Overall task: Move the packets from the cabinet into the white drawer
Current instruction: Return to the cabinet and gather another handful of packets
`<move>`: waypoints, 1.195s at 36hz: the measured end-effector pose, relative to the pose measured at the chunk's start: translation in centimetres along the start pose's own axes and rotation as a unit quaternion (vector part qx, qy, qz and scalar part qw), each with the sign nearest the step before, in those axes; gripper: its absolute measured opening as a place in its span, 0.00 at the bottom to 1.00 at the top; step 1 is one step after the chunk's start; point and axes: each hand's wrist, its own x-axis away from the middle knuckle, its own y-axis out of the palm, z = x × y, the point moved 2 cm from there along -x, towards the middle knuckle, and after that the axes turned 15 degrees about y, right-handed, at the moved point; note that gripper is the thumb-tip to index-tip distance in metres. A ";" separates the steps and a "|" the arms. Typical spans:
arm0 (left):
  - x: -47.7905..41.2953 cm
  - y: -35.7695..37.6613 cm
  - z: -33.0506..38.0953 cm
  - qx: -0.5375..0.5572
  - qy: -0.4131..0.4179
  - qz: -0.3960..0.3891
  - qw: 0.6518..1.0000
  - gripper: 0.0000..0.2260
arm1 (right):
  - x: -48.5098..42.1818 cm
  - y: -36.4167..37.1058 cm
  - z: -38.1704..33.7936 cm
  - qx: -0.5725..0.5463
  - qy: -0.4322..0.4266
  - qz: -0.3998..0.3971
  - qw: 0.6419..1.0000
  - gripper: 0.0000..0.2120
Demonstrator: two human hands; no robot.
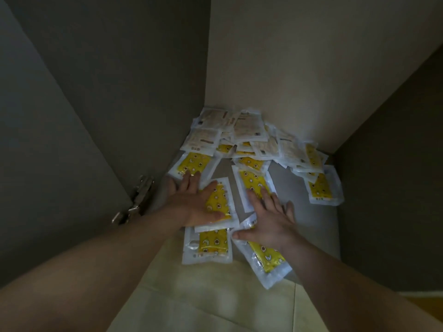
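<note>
We are looking into a storage cabinet [287,68], the sort of fitted cupboard we find in a home, though we cannot tell which room. Plain matt panels meet at a back corner and close us in on both sides. A metal furniture hinge [135,200] sits on the left, where the open door [36,140] joins the side wall. The flat shelf [311,226] carries a loose heap of small sealed packets [249,135], stored rather than displayed. At the lower right edge we see a strip of wood-toned floor [426,301]. The light is dim.
</note>
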 end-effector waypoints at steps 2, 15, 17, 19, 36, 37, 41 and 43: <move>0.5 0.8 0.6 -0.025 0.012 0.013 1.000 0.38 | 0.5 0.3 0.2 -0.001 0.002 0.032 0.999 0.51; 5.7 6.3 3.6 -0.059 0.101 0.172 0.978 0.35 | 6.0 6.9 1.1 -0.047 -0.036 0.281 0.958 0.29; 5.9 6.4 3.7 -0.072 0.114 0.201 0.970 0.30 | 5.9 6.7 1.5 -0.052 -0.033 0.276 0.959 0.27; 5.7 5.7 3.9 -0.087 0.124 0.205 0.967 0.33 | 5.2 5.8 1.8 -0.047 -0.011 0.243 0.969 0.28; 4.9 4.5 2.6 -0.053 0.029 0.119 0.991 0.45 | 4.6 6.7 1.5 -0.035 -0.111 0.289 0.950 0.44; 5.2 4.8 2.8 -0.071 0.027 0.127 0.989 0.45 | 4.8 6.6 1.7 -0.039 -0.120 0.311 0.942 0.43; 6.0 5.7 3.9 -0.068 0.036 0.195 0.978 0.37 | 5.6 6.4 2.2 -0.044 -0.135 0.374 0.917 0.36; 6.5 6.2 4.4 -0.066 0.062 0.294 0.951 0.30 | 5.8 6.4 2.3 -0.060 -0.141 0.400 0.903 0.30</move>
